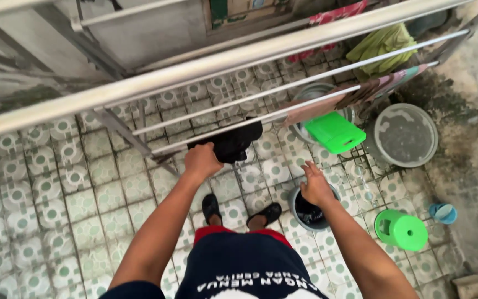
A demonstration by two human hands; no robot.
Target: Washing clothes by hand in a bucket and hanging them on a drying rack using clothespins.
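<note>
Black cloth [232,144] hangs on the drying rack [261,119], gripped by the left hand [201,160]; right hand [315,187], fingers loosely open, reaches into the grey bucket [300,217].

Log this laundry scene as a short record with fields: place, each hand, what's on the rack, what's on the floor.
place: tiled floor under a metal drying rack
left hand: grips a black cloth draped over a rack bar
right hand: reaches into a grey bucket with dark laundry inside
on rack: patterned cloth, yellow-green cloth, red cloth
on floor: green stool, large grey basin, blue cup, green lid-like piece over another basin
feet: black sandals
</note>
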